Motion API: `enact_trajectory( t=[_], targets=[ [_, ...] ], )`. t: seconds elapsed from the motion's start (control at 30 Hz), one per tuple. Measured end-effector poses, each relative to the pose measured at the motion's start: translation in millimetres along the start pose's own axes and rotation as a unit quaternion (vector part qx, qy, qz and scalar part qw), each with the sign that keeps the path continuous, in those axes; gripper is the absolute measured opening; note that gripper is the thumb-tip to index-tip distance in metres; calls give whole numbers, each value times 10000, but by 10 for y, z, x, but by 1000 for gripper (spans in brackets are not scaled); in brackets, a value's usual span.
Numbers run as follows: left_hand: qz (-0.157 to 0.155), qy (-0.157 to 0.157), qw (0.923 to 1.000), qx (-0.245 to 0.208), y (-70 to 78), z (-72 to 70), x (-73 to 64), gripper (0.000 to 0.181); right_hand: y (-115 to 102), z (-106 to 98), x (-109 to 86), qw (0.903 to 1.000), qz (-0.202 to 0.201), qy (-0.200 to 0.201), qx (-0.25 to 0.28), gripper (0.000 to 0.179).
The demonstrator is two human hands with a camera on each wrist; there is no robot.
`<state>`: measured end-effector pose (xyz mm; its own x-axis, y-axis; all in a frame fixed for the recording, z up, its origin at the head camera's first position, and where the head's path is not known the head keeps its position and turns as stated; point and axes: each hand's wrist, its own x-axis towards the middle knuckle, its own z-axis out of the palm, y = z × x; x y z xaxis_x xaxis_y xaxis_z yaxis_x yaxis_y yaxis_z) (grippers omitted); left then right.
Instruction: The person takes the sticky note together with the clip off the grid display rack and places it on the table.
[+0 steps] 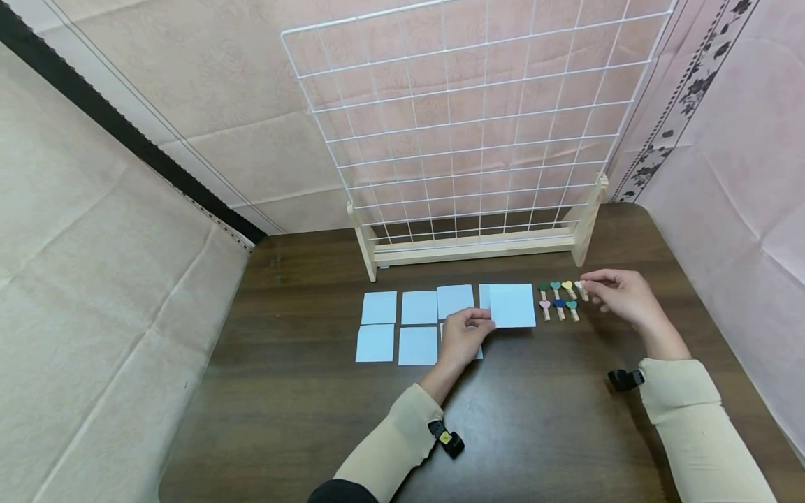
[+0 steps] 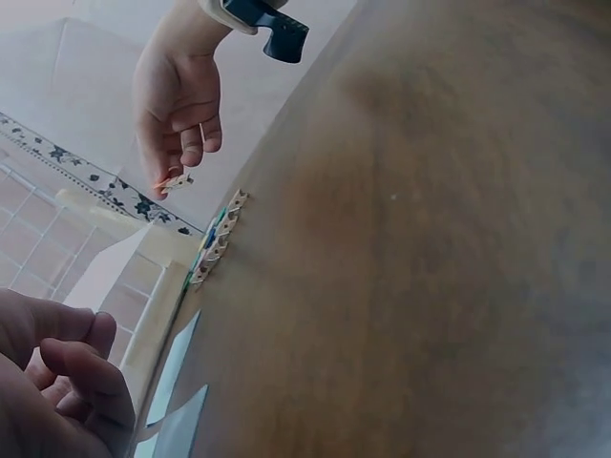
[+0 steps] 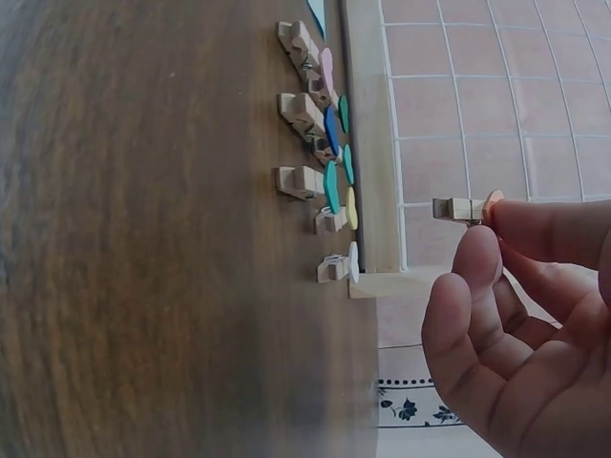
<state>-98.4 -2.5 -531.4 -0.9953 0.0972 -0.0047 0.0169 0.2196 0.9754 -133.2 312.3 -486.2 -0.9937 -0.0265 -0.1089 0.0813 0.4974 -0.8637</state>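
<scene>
My left hand [image 1: 464,337] pinches the edge of a light blue square paper [image 1: 513,306] between thumb and fingers, lifted above the table. My right hand [image 1: 619,293] pinches a small wooden clothespin [image 3: 460,209] with an orange top, raised off the table in the right wrist view. Beneath and to the left of that hand, several mini clothespins [image 1: 560,309] lie in two rows, with heart tops in green, teal, yellow, white, pink and blue. More blue papers [image 1: 379,343] lie in two rows to the left; my left hand partly covers some of them.
Behind the papers stands a white wire grid [image 1: 484,133] on a wooden base [image 1: 478,250]. Everything stands on a dark brown table [image 1: 283,391]. Pale patterned cloth [image 1: 113,279] hangs at the back and both sides.
</scene>
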Motion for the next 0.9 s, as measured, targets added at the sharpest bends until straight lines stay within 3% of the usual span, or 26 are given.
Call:
enact_trajectory(
  t=[0.5, 0.9],
  targets=[
    [-554, -171, 9977, -347, -69, 36, -117, 11, 139, -4, -35, 9994, 301, 110, -144, 40],
    [-574, -286, 9973, -361, -132, 45, -184, 28, 208, 0, -34, 9994, 309, -78, -158, 39]
  ],
)
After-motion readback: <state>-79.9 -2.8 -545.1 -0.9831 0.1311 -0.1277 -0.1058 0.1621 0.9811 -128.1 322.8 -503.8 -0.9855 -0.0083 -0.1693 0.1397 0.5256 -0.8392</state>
